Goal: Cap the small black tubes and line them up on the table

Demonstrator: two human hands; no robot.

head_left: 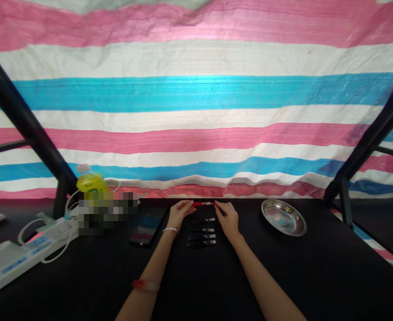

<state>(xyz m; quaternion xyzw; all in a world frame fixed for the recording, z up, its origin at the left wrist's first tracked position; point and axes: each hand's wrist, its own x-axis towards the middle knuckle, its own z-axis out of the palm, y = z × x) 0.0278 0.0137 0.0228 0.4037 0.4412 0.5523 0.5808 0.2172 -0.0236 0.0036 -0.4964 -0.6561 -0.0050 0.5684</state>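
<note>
A slim red pen (203,203) lies crosswise near the table's back edge, with a label on its barrel. My left hand (180,214) pinches its left end between thumb and fingers. At the opposite end, the fingertips of my right hand (227,217) close on the pen's tip. Nearer to me, several black pens are laid in a column of roughly parallel rows between my forearms; the rearmost black pen (203,220) sits just below the red one, and the front black pen (203,244) is closest to me. Neither hand touches the black pens.
A shiny metal dish (266,214) stands to the right. Left of my hands lies a dark phone (147,227). Farther left are a white power strip (15,263) with cables and a yellow bottle (91,182) beside a blurred patch. A striped tarp (196,93) hangs behind the table.
</note>
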